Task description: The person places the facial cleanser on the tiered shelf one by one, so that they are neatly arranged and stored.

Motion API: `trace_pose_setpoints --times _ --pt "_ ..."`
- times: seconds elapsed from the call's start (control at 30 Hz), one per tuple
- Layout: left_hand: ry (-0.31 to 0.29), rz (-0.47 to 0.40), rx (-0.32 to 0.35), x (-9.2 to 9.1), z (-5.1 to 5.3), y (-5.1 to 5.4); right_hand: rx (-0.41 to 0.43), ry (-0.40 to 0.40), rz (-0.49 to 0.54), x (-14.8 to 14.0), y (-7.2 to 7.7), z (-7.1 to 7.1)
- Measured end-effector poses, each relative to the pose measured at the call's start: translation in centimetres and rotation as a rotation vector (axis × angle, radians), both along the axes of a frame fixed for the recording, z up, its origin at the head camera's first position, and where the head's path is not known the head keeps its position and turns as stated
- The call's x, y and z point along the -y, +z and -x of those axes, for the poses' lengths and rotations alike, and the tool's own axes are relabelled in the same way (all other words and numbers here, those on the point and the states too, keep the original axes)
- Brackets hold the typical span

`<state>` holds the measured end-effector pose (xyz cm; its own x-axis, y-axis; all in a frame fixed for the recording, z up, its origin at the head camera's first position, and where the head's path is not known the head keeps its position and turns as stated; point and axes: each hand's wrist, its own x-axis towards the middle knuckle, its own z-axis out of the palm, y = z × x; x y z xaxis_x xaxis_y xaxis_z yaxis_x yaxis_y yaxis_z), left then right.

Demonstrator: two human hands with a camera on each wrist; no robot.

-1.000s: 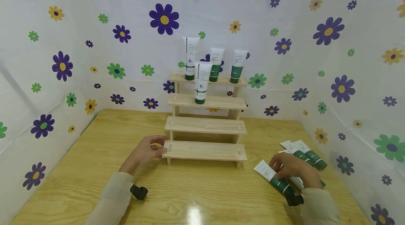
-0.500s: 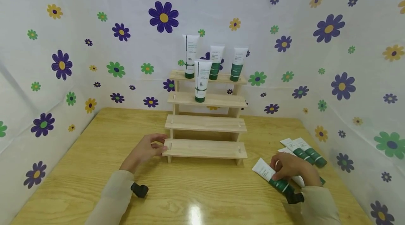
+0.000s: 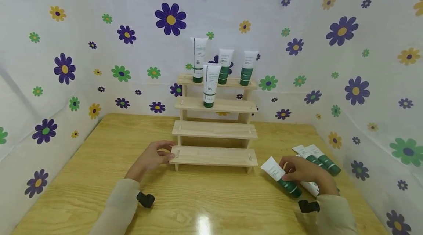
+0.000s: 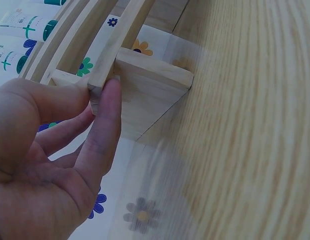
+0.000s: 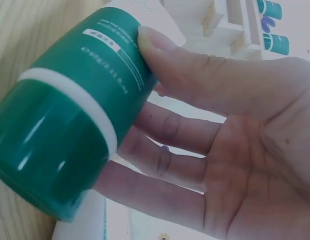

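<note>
My left hand [image 3: 152, 158] pinches the left end of the lowest step of a four-tier wooden display stand [image 3: 213, 156]; the left wrist view shows thumb and fingers on the board's edge [image 4: 126, 37]. On the right, my right hand [image 3: 307, 172] holds a white and green squeeze tube [image 3: 275, 170], its white end tilted up toward the stand. Seen from the right wrist, the thumb lies on the green part of the tube [image 5: 75, 100] and the fingers go behind it. Three tubes [image 3: 226, 67] stand on the top tier, and one tube [image 3: 210, 84] stands on the tier below.
Several more tubes [image 3: 327, 161] lie on the wooden table [image 3: 185, 202] at the right, partly hidden by my right hand. White cloth with printed flowers [image 3: 138, 55] hangs behind the table and along both sides.
My right hand has raised the tube slightly, tilting its white end up and moving it a little toward the stand. The left hand stays at the lowest step.
</note>
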<state>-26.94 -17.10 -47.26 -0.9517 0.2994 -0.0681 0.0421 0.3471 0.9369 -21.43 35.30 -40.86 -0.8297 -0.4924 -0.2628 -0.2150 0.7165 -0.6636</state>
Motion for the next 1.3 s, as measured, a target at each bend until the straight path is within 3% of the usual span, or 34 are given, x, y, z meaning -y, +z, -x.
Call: trace_pose_setpoints --times 0.27,0.47,0.73,0.93,1.1,1.3 --pt "0.019 0.014 0.008 -0.2 -0.2 0.0 -0.028 -0.024 0.061 0.3 1.3 -0.8" --pt "0.022 0.020 0.010 -0.3 -0.2 0.0 -0.159 -0.017 0.092 0.6 2.3 -0.2" --pt "0.037 0.029 0.025 -0.3 -0.4 0.2 -0.316 -0.102 0.108 2.3 5.0 1.9" --pt "0.016 0.023 0.021 -0.3 0.0 0.4 -0.417 -0.156 0.155 4.6 7.5 4.0" --pt "0.007 0.016 0.020 -0.3 0.2 0.4 -0.420 -0.225 0.190 6.6 9.4 5.4" --pt "0.001 0.014 0.015 -0.2 0.2 0.3 -0.393 -0.306 0.243 8.4 10.4 7.0"
